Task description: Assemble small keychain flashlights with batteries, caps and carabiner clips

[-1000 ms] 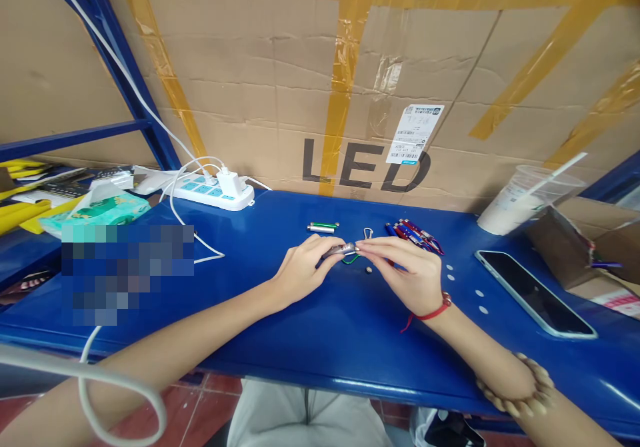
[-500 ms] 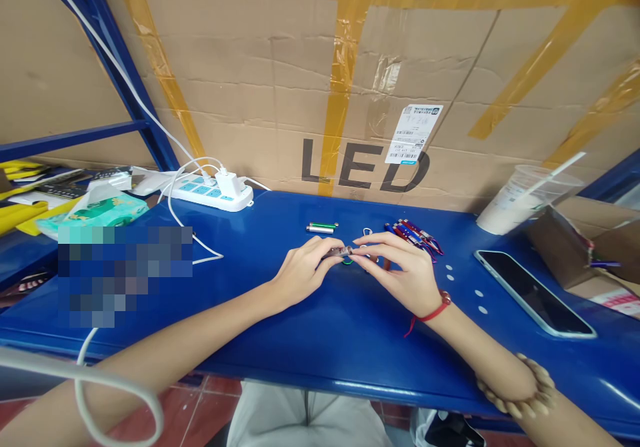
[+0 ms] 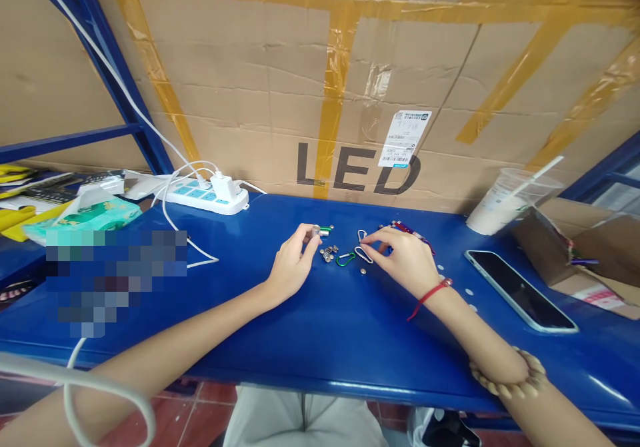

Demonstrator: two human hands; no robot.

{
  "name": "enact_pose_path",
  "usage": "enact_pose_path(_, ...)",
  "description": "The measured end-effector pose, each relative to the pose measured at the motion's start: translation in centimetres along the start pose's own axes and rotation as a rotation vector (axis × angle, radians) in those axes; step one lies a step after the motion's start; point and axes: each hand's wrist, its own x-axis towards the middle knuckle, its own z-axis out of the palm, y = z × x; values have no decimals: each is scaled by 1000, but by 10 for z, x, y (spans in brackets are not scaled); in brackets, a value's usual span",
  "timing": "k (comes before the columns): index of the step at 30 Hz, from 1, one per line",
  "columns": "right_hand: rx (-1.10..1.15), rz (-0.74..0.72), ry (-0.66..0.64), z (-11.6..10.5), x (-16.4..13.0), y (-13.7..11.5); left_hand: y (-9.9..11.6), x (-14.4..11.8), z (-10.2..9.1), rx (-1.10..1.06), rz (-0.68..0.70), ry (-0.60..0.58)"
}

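My left hand (image 3: 294, 260) is closed, thumb and fingers pinching a short silver metal tube (image 3: 316, 231) beside the small flashlight tubes lying on the blue table. My right hand (image 3: 406, 255) pinches at a silver carabiner (image 3: 363, 254) on the table; a second silver carabiner (image 3: 362, 234) lies just behind its fingertips. Between the hands are a green carabiner (image 3: 345, 260) and a small heap of button cells (image 3: 328, 254). One more button cell (image 3: 363, 271) lies apart, nearer me. Behind my right hand, red and blue small flashlights (image 3: 411, 230) are partly hidden.
A phone (image 3: 520, 290), a plastic cup with a straw (image 3: 493, 204) and an open cardboard box (image 3: 555, 240) stand right. At the left are a white power strip (image 3: 205, 197), its cables and a tissue pack (image 3: 90, 215). A large carton (image 3: 260, 100) walls the back.
My hands have moved apart from the small piece both were holding. The left has gone left with a silver tube; the right has come down onto the carabiners. The button cells are now uncovered.
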Motion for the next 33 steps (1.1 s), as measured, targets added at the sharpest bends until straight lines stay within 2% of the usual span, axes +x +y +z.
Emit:
enact_pose_path(4, 1, -10, -110, 3, 0, 3, 1, 0, 0, -23, 5, 9)
enact_pose_path(8, 17, -24, -116, 5, -1, 4, 1, -1, 0, -63, 8, 18)
enact_pose_path(11, 42, -128, -106, 11, -2, 2, 0, -2, 0, -94, 20, 23)
enact_pose_path(14, 40, -233, -168, 21, -4, -2, -1, -1, 1, -107, 44, 21)
enact_pose_path(20, 68, -287, -291, 33, -5, -7, 1, -2, 4, -116, 37, -20)
enact_pose_path(33, 126, -376, -68, 34, -4, -7, 0, -6, 6, -134, 68, -38)
